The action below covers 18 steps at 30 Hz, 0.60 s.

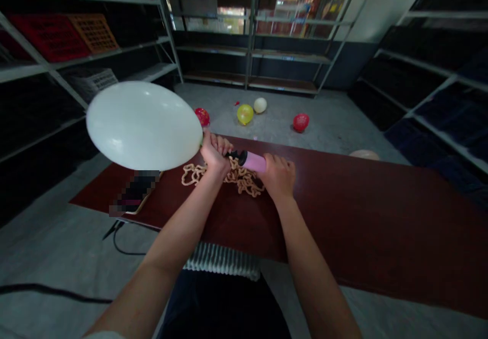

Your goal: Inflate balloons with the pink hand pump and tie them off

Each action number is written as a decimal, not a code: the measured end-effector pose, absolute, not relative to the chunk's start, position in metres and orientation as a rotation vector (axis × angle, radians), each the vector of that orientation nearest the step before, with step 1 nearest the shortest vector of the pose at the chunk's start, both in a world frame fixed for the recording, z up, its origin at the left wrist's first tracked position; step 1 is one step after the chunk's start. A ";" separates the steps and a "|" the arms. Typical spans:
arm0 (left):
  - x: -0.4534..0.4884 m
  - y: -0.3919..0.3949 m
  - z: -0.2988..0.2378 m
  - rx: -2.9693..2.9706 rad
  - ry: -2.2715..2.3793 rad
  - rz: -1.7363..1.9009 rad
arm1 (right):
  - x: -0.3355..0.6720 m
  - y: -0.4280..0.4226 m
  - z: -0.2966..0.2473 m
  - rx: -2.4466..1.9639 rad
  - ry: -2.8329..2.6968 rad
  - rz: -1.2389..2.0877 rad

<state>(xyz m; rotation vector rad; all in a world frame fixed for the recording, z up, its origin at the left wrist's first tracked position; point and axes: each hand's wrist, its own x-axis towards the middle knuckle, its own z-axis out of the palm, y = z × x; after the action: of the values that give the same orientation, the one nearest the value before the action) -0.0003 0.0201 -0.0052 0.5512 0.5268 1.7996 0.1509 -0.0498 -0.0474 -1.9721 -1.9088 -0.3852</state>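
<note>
Through the head camera I see the left hand point(216, 151) closed around the neck end of a large white balloon point(143, 125), with the fingers hiding the neck itself. The balloon stretches out to the left of that hand, above the left part of the dark red bench point(362, 207). My right hand point(279, 174) is wrapped around a pink pump point(254, 161), whose black front end points at the left hand; I can't tell whether its tip sits inside the balloon, as the fingers cover the spot.

Under and around the hands, a tangle of knobbly tan strands point(247, 181) lies on the bench. Near the bench's left end I have a dark flat device point(137, 191), partly blurred out.

Beyond the far edge, on the grey floor point(335, 110), I count a yellow balloon point(245, 114) just beside a small white balloon point(260, 105), a red balloon point(301, 122) farther right, and another red one partly hidden behind the large white balloon. A red crate point(46, 36) and an orange crate point(95, 33) stand side by side on the left shelving.
</note>
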 end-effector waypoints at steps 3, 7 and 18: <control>-0.002 0.024 -0.006 0.484 0.573 1.812 | 0.164 -0.050 -0.048 -1.997 -1.928 -0.405; -0.005 0.036 -0.001 0.397 0.609 1.809 | 0.184 -0.049 -0.050 -2.104 -1.881 -0.419; -0.006 0.074 0.061 0.535 0.693 1.770 | 0.176 -0.049 -0.057 -2.074 -1.732 -0.196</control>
<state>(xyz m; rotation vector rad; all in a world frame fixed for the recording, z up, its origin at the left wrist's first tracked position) -0.0059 0.0735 0.0611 0.5352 0.6934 1.7698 0.1758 -0.0493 -0.0573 -2.0745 -1.7322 -0.1955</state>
